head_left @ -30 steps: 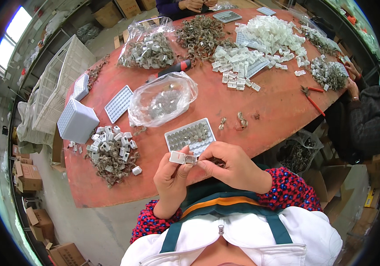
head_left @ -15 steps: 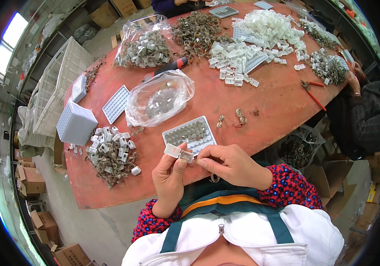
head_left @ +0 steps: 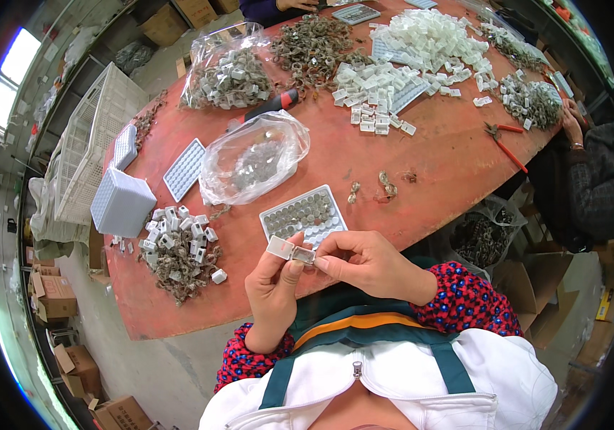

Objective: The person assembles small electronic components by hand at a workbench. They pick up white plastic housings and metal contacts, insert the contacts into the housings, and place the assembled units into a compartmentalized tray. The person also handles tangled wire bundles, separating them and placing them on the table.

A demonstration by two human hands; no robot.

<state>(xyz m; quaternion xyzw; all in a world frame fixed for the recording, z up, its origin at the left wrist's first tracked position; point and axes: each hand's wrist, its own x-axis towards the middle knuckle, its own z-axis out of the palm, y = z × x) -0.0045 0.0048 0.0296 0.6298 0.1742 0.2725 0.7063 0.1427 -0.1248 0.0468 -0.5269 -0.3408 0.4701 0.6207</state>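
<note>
My left hand [head_left: 272, 287] pinches a small white hinged plastic box [head_left: 280, 247] between thumb and fingers, its lid folded back and its grey-looking inside facing up. At the box's right end, my right hand [head_left: 371, 266] has thumb and forefinger closed on the edge; anything small between those tips is hidden. Just beyond both hands lies a white dimpled tray [head_left: 267, 218], partly filled with small round clear or silvery pieces. Left of my hands, a heap of white boxes with brownish strands [head_left: 181, 251] sits on the red table [head_left: 250, 308].
An open clear bag [head_left: 289, 136] of small pieces lies behind the tray, beside a red-and-black-handled tool [head_left: 275, 104]. Stacked trays [head_left: 122, 204] stand left. White boxes [head_left: 429, 43] are piled at the back. Red-handled pliers [head_left: 505, 147] lie right, near a co-worker's hand [head_left: 572, 125].
My right fingertips have come in slightly against the box's end. The box has shifted a little to the right. The whole scene has moved slightly with my head.
</note>
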